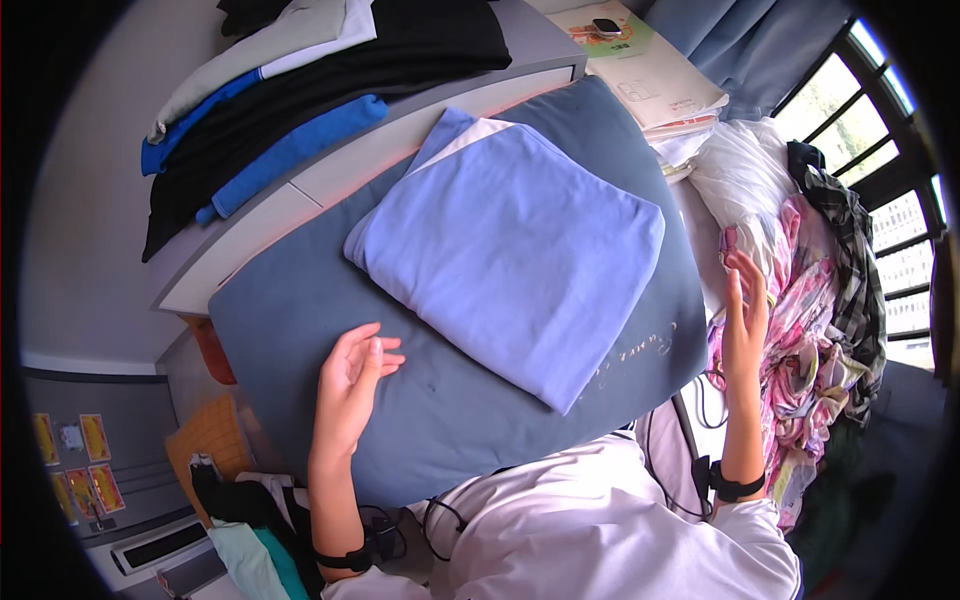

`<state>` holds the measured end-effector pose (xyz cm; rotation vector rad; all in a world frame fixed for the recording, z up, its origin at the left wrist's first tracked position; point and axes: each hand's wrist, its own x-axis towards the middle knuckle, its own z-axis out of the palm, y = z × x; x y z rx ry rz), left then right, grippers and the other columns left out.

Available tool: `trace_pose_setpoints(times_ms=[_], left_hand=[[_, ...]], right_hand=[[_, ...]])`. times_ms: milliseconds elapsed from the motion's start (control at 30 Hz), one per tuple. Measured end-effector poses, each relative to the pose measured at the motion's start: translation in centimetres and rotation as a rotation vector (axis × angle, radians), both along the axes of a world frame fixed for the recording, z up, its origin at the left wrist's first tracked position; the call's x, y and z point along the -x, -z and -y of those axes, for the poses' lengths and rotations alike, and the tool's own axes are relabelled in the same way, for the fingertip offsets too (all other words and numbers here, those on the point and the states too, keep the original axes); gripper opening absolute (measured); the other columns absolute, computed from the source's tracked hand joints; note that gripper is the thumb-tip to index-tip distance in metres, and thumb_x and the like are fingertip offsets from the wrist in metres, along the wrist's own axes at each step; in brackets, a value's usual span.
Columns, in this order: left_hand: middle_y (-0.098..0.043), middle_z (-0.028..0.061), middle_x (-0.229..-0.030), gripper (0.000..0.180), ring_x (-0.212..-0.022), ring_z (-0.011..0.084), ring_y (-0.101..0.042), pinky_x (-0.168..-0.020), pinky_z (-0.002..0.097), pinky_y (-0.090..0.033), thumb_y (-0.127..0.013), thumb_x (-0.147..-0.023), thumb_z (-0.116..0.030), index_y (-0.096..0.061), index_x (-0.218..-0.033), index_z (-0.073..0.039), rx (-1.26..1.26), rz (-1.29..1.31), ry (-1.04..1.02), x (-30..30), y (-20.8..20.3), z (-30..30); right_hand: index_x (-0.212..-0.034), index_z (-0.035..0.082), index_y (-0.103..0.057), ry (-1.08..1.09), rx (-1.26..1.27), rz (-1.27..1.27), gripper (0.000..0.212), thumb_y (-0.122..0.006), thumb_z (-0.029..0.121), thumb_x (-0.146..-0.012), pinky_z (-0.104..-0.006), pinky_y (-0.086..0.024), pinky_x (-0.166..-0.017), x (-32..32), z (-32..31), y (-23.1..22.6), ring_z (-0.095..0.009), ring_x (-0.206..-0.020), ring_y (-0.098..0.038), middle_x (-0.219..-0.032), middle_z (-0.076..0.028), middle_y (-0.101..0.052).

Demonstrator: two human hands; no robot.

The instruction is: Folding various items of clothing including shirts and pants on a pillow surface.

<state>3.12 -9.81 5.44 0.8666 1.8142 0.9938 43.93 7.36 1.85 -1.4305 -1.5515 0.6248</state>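
A folded periwinkle-blue garment [520,240] with a white patch at its far left corner lies flat on a dark blue-grey cushion [300,290]. My left hand [352,375] hovers over the cushion, left of the garment's near edge, fingers apart and holding nothing. Off to the right, past the cushion's edge, my right hand [745,310] is raised with its fingers stretched out and nothing in it. Neither hand touches the garment.
Folded black, blue and grey clothes [330,100] lie on a grey-topped cabinet [540,50] at the far left. Books [660,80] with a smartwatch [605,28] sit far right. Crumpled pink patterned fabric [800,330] lies by the barred window [880,170].
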Motion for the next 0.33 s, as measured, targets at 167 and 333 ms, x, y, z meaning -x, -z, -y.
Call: trace_pose_setpoints(times_ms=[167, 333], left_hand=[[-0.052, 0.0185, -0.146, 0.059, -0.131, 0.0248, -0.054, -0.114, 0.0418, -0.041, -0.057, -0.106, -0.035, -0.043, -0.145, 0.007, -0.324, 0.797, -0.149, -3.0, 3.6, -4.3], [-0.05, 0.0118, -0.148, 0.066, -0.138, 0.0242, -0.046, -0.117, 0.0461, -0.035, -0.072, -0.097, -0.03, -0.041, -0.149, -0.004, -0.515, 0.912, -0.445, -4.4, 6.3, -4.7]], right_hand=[[-0.141, 0.002, -0.054, -0.268, -0.067, 0.014, 0.04, -0.059, 0.016, -0.103, -0.0281, -0.047, -0.087, 3.1, -1.1, -0.5, -0.014, -0.102, -0.064, -0.125, -0.013, -0.067], [-0.143, 0.0, -0.052, -0.411, -0.029, -0.166, 0.041, -0.056, 0.012, -0.104, -0.0285, -0.05, -0.087, 10.9, -2.3, 0.1, -0.016, -0.104, -0.064, -0.127, -0.014, -0.065]])
